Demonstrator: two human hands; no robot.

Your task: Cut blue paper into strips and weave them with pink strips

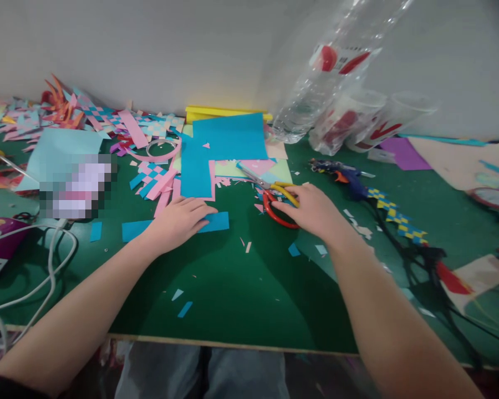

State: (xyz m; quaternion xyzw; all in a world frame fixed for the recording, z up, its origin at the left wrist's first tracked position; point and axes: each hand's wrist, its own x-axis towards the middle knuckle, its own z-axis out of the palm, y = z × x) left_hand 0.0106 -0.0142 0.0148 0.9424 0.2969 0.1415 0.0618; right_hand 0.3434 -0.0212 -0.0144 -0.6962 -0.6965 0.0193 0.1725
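My left hand [181, 221] lies over a long blue paper strip [216, 222] on the green table, its fingers bent and close together; part of the strip is hidden under it. To the right, my right hand [311, 210] is at the handles of the scissors [279, 205], one red and one yellow, thumb and fingers around them. The blades point up and left, over paper scraps. Behind my hands a larger blue sheet [228, 138] with a cut-out corner rests on pink and pale green paper.
A phone [83, 185] with a white cable [52, 260] lies left, near a purple power strip [4, 244]. Woven paper pieces [149, 180] and a tape roll [163, 148] are behind. Bottle [316, 83], cups [363, 122] and a glue gun [345, 177] stand or lie right.
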